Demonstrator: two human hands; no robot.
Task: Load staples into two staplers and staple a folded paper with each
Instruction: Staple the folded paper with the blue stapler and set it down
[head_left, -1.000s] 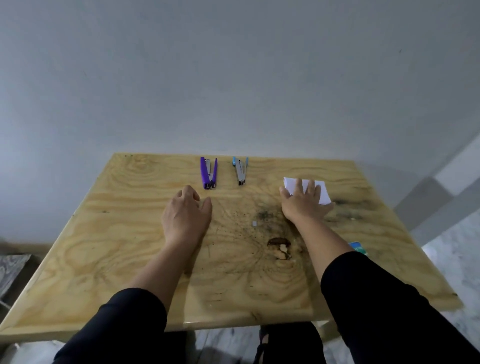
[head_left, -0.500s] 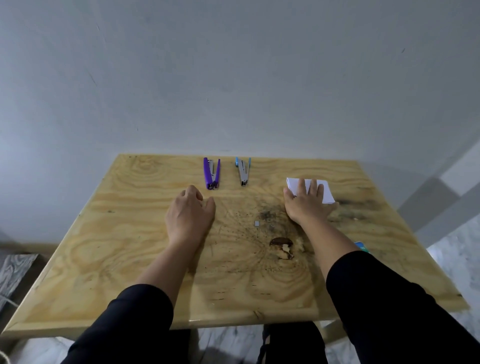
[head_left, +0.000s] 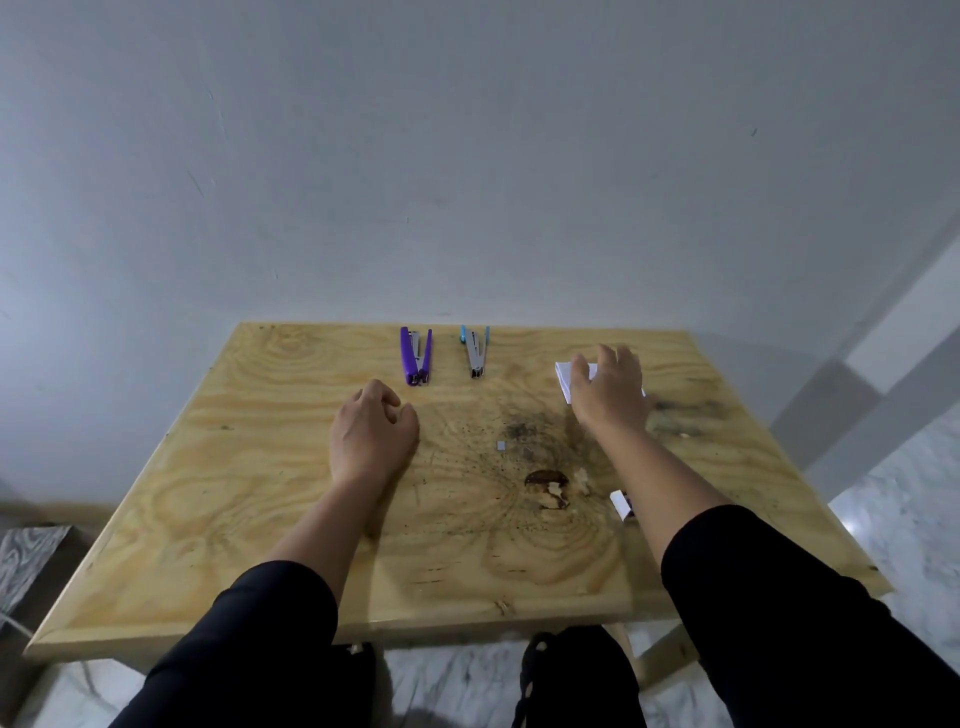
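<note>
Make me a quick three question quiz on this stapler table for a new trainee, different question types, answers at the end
1. True or false: both staplers lie swung open on the table.
2. Multiple choice: the right hand is over which item? A) purple stapler B) blue stapler C) folded white paper
3. Short answer: what small grey thing lies between the two forearms?

Key:
1. True; each one is spread in a V near the far edge.
2. C
3. A small strip of staples, as far as its size lets one tell; the left hand rests empty beside it.
</note>
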